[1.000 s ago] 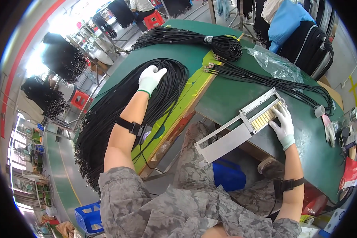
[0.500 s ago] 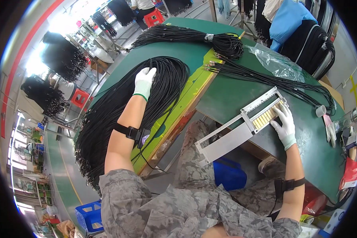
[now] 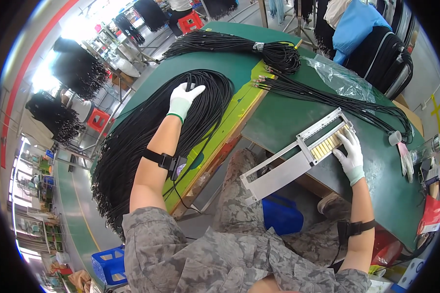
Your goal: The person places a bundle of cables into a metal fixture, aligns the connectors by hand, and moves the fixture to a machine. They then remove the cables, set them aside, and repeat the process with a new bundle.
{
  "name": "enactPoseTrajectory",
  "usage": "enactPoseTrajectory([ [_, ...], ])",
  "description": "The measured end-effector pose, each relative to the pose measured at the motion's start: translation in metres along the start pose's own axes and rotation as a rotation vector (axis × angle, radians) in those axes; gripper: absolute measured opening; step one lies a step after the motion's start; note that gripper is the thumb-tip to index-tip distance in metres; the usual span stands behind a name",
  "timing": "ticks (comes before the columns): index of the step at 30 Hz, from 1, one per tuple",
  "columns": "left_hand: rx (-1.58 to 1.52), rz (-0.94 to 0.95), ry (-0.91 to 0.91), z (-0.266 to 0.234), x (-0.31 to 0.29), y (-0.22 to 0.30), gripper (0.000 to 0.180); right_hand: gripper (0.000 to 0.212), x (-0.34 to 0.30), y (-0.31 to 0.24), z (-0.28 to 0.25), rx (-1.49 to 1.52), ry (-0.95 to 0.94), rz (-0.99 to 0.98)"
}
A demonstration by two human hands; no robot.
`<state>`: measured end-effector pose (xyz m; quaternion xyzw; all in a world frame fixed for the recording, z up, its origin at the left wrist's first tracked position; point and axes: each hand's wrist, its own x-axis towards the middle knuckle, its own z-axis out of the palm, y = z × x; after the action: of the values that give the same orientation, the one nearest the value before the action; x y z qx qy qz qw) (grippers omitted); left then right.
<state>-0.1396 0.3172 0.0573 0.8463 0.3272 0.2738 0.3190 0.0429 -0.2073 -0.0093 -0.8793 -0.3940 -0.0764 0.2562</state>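
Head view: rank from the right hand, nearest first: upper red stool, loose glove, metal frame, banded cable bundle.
1. Metal frame: left, at the right hand.
2. Loose glove: right, on the table.
3. Banded cable bundle: table's far side.
4. Upper red stool: beyond the table.

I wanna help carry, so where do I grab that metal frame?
Probably the flat plate, from the left: that end of the metal frame juts free past the green table's edge, with the right hand at the other end.

Gloved left fingers [image 3: 180, 91] touch black cables [image 3: 137, 141], right fingers [image 3: 350, 138] a metal frame [image 3: 281, 174]
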Motion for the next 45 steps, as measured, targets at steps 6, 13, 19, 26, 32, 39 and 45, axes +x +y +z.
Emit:
enactPoseTrajectory([
  [6, -0.392, -0.187, 0.036, -0.006, -0.007, 0.002, 0.032, 0.057, 0.001, 0.002, 0.0, -0.003, -0.014, 0.005],
  [13, -0.588, -0.238, 0.032, -0.006, -0.014, 0.009, 0.026, 0.058, -0.001, 0.005, 0.003, 0.02, 0.006, -0.013],
  [19, -0.595, -0.22, 0.054, -0.005, -0.016, 0.008, 0.024, 0.058, 0.0, 0.005, 0.004, 0.02, 0.026, -0.017],
  [26, -0.609, -0.26, 0.08, -0.001, -0.016, 0.01, 0.022, 0.058, 0.0, 0.004, 0.004, 0.014, 0.025, -0.017],
  [32, -0.621, -0.236, 0.066, -0.001, -0.014, 0.003, 0.021, 0.058, 0.0, 0.005, 0.004, 0.012, 0.019, -0.018],
  [39, -0.611, -0.276, -0.046, -0.009, -0.011, 0.007, 0.025, 0.057, -0.001, 0.005, 0.002, -0.005, -0.001, -0.008],
  [45, -0.08, -0.067, 0.016, 0.006, 0.001, -0.005, 0.031, 0.057, 0.0, 0.003, 0.004, 0.005, 0.02, -0.018],
])
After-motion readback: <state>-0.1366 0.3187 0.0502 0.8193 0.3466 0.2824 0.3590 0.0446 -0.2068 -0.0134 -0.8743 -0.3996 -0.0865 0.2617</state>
